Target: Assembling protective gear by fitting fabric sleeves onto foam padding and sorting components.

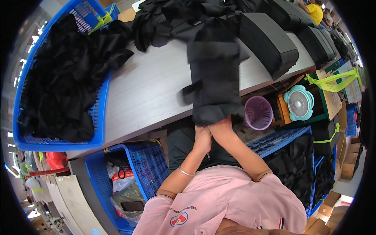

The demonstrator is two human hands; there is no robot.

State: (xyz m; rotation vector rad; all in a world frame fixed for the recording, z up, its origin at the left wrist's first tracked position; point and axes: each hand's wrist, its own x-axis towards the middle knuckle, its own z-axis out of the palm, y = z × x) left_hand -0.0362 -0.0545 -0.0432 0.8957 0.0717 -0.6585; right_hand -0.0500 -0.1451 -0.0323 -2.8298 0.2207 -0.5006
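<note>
A long black fabric piece, possibly a bag, stretches away from me over the near edge of the table, smeared by motion. My left hand and my right hand are close together at its near end. Both are closed on the cloth there, and folds of it cover most of the fingers. A loose flap sticks out on the fabric's left side. Beyond its far end, more crumpled black fabric lies on the grey table.
A blue basket heaped with black fabric stands at the table's left. Stacks of flat black pieces fill the right side. Below are a purple bin, a turquoise-rimmed fan and blue crates. A person in yellow is far right.
</note>
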